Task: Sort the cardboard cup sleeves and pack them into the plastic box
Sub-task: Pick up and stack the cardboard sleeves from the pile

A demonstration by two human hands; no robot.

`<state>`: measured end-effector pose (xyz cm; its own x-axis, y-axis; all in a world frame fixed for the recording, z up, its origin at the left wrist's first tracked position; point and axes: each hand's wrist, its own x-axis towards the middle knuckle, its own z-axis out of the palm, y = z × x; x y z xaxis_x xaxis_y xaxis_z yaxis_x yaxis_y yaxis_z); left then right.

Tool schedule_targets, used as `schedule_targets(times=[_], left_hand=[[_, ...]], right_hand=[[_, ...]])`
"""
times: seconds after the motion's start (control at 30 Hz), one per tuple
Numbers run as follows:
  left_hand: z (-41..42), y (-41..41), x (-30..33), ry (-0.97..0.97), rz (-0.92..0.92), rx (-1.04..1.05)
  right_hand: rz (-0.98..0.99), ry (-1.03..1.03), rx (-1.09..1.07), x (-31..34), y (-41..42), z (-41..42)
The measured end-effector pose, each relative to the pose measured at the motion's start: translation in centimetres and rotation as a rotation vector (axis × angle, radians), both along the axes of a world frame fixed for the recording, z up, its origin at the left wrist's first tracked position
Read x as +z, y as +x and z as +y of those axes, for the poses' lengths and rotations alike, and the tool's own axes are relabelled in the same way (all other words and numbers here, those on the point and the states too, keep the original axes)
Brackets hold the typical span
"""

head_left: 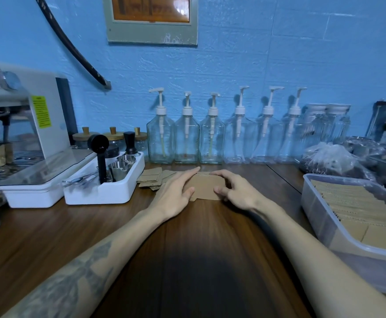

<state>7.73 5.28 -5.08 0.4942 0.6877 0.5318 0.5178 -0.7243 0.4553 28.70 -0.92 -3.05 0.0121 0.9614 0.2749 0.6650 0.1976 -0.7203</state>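
1. The stack of sleeves [206, 188] lay flat on the wooden counter [49, 226], centred before the person, between both hands. This position probably served for squaring the edges before transfer.
2. The left hand [176, 193] lay against the stack's left side with its fingers nearly straight and the index finger extended along the far edge. It pressed rather than gripped, apparently acting as a stop for alignment.
3. The right hand [235, 191] was curved over the stack's right end, fingers bent at the far edge and thumb at the near edge. It appeared to pinch the stack lightly; the firmness of that hold could not be determined.
4. The loose sleeves [153, 179] lay scattered just left of the stack, near the white tray [109, 193]. They were judged to be unsorted stock.
5. The plastic box [320, 216] stood well apart at the right, already holding rows of sleeves on edge. Its placement beside the right arm suited a short carry.
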Motion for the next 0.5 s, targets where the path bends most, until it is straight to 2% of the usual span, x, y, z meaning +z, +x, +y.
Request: schedule_targets(times=[0.13, 0.27, 0.5], left_hand=[[-0.2, 0.1, 0.1, 0.025, 0.007, 0.018], [-0.1, 0.0, 0.1, -0.004, 0.009, 0.018], [1.2, -2.1, 1.4, -0.075, -0.114, 0.080]], right_hand=[[-0.072, 0.078, 0.007, -0.1, -0.1, 0.0], [-0.044, 0.107, -0.021, 0.0, -0.2, 0.0], [0.030, 0.173, -0.222, 0.4, 1.8, 0.1]])
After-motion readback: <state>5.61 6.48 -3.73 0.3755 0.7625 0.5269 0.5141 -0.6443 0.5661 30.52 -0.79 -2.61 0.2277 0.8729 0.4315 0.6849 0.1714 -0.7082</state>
